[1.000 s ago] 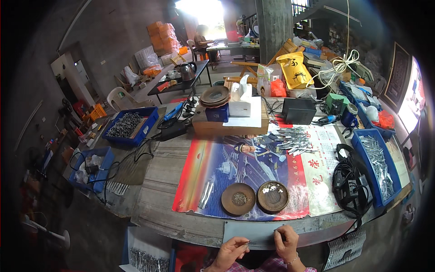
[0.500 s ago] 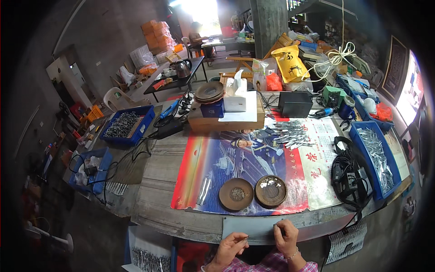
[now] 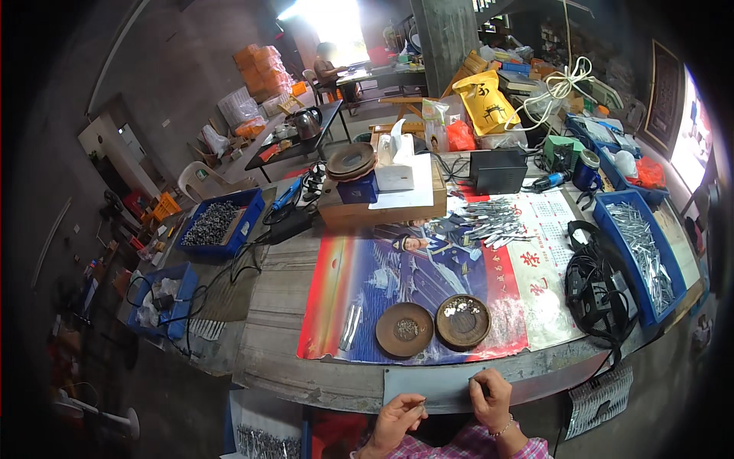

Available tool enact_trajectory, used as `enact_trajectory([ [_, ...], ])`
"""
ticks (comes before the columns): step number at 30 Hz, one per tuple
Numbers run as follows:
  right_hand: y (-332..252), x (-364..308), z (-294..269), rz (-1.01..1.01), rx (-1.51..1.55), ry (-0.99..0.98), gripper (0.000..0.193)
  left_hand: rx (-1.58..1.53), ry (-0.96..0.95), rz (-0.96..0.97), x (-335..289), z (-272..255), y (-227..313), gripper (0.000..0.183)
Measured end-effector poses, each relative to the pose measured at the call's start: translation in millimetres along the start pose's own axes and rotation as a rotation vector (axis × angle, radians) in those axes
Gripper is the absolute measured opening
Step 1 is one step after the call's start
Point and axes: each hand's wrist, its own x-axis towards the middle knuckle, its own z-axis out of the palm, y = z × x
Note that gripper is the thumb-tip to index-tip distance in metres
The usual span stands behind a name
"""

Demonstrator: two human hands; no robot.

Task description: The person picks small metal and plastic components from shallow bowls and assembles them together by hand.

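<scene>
At the near table edge my left hand [image 3: 397,419] is closed in a pinch, with a tiny dark bit showing at its fingertips. Close by on the right, my right hand [image 3: 492,399] has its thumb and fingers pressed together; what they hold is too small to make out. Both hands are just in front of a flat grey sheet [image 3: 428,378]. Beyond it, a round brown dish [image 3: 388,334] contains small metallic bits. Touching or nearly touching it is a second brown dish [image 3: 463,330], with white pieces inside.
Under the dishes lies a colourful poster [image 3: 359,283] with a pile of slim metal pieces [image 3: 497,220]. Blue bins of metal parts stand left [image 3: 254,210] and right [image 3: 664,310]. Black cables [image 3: 600,298] lie at right. A wooden box [image 3: 336,216] stands behind. Another person [image 3: 327,69] sits far off.
The whole view has shifted slightly, so the table sits a little further right and lower. Both hands stay pinched in nearly the same place over the table edge.
</scene>
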Motion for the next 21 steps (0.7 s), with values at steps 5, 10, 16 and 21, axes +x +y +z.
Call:
enact_trajectory([
  [5, 2, 0, -1, 0.001, -0.002, 0.021, 0.007, -0.031, -0.055, -0.004, 2, 9, 8, 0.020],
  [10, -1, 0, 2, -0.014, 0.006, 0.009, 0.006, 0.002, 0.001, -0.004, -1, -5, -3, 0.020],
  [16, 0, -1, 2, -0.030, -0.023, 0.027, 0.006, -0.004, -0.027, 0.007, 0, -6, -6, 0.020],
  [21, -1, 1, 2, -0.011, -0.042, 0.034, 0.007, -0.010, -0.032, 0.014, 0, -7, -7, 0.020],
])
